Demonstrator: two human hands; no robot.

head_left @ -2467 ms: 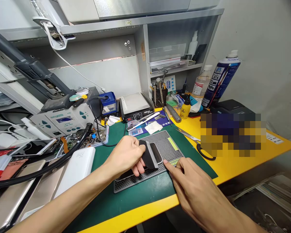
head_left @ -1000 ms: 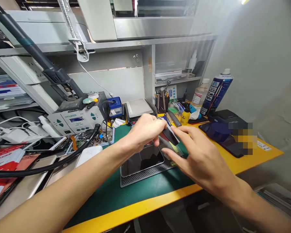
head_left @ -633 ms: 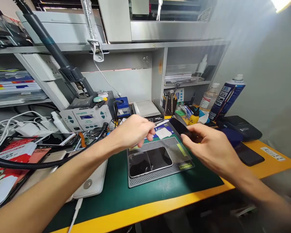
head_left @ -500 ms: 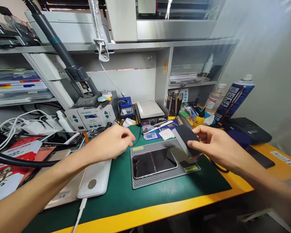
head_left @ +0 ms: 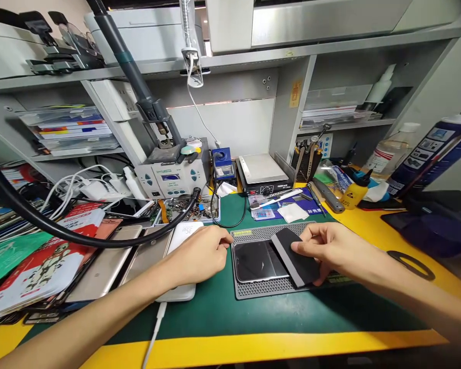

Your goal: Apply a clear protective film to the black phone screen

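Note:
A black phone [head_left: 255, 260] lies screen up on a grey perforated mat [head_left: 253, 288] on the green bench mat [head_left: 230, 312]. My right hand [head_left: 328, 250] grips a flat black squeegee-like card [head_left: 292, 255] whose edge rests over the phone's right end. My left hand [head_left: 200, 254] rests loosely curled on the green mat just left of the grey mat, its fingertips near the phone's left end, holding nothing visible.
A white power bank [head_left: 182, 236] with a cable lies under my left wrist. A black hose [head_left: 80, 238] arcs across the left. A soldering station [head_left: 171, 177], hot plate [head_left: 263, 171], tool holder, yellow bottle [head_left: 354, 190] and spray can [head_left: 426, 156] line the back. Phones and papers pile at left.
The black card passed from my left hand to my right hand, which lowered it onto the phone's right end. My left hand came down beside the mat. The view swung left.

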